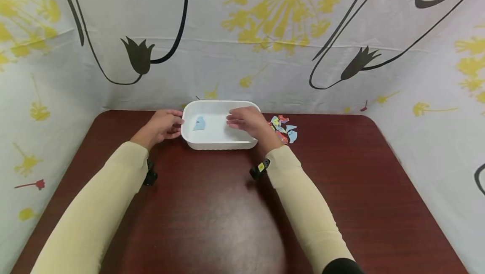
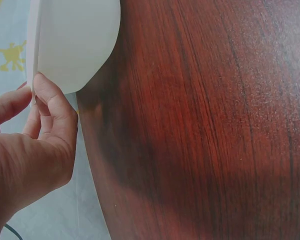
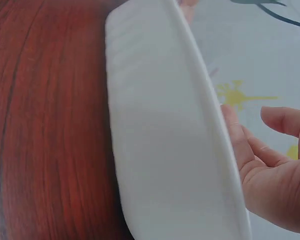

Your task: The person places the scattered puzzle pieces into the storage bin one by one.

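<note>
White cloth (image 1: 212, 21): fills the top of the head frame and runs down both sides, printed with yellow bursts and dark stems
Red-brown table (image 1: 212, 206): spreads across the lower frame, wood-grained
Cream sleeves (image 1: 94, 206): reach in from the lower left and lower right
White tray (image 1: 223, 144): sits just above the frame's centre, on the table near the cloth
Left hand (image 1: 163, 125): pinches the tray's left rim between thumb and fingers
Right hand (image 1: 248, 120): over the right part of the tray, fingers loose, thumb apart, nothing visible in its grasp
Colourful pieces (image 1: 280, 129): heaped right of the tray, partly hidden by the right wrist
Light-blue piece (image 1: 199, 123): lies inside the tray, towards its left end
</note>
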Tool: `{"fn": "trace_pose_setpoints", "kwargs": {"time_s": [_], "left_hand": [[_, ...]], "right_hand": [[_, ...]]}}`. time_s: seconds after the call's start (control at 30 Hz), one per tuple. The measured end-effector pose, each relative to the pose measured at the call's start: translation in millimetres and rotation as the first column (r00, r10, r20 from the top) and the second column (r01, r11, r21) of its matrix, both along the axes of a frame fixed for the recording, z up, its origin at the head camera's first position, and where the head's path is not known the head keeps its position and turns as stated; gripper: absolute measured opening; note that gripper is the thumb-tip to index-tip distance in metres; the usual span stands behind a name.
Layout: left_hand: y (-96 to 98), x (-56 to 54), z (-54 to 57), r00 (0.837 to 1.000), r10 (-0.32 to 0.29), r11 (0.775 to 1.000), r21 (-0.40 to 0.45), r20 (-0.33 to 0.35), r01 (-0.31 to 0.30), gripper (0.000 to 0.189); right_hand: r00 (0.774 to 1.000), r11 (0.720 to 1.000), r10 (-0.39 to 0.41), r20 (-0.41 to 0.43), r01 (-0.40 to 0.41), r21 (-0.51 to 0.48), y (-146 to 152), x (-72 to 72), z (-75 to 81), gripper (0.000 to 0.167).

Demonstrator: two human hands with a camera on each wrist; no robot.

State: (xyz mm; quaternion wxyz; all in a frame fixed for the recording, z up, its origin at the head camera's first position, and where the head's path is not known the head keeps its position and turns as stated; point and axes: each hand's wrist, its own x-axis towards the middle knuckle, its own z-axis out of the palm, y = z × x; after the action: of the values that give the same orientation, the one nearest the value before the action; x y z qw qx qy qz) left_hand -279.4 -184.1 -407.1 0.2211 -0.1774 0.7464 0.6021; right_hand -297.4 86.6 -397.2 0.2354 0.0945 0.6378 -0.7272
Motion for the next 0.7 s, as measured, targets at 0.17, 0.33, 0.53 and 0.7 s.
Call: {"fn": "trace_pose_setpoints", "kwargs": {"time_s": [0.17,0.33,0.53,0.7], "left_hand": [[0.0,0.1,-0.7,1.0,0.004,1.0,0.01,-0.002,-0.004,0.043],[0.8,0.3,-0.6,1.0,0.003,1.0,0.008,0.0,-0.003,0.043],[1.5,0.3,-0.2,1.0,0.018,1.0,0.004,0.001,-0.018,0.045],[0.2,0.5,1.0,1.0,0.01,1.0,0.003,0.0,-0.01,0.045]], "right_hand": [[0.999,0.997,-0.016,-0.03,0.013,-0.077,18.1,3.2,-1.2,0.046],[0.998,0.994,-0.051,-0.033,0.047,-0.103,35.8,6.2,-2.5,0.048],[0.993,0.986,-0.102,-0.053,0.093,-0.141,57.2,3.8,-1.5,0.05],[0.985,0.975,-0.164,-0.05,0.155,-0.157,74.0,0.3,-0.6,0.049]]}}
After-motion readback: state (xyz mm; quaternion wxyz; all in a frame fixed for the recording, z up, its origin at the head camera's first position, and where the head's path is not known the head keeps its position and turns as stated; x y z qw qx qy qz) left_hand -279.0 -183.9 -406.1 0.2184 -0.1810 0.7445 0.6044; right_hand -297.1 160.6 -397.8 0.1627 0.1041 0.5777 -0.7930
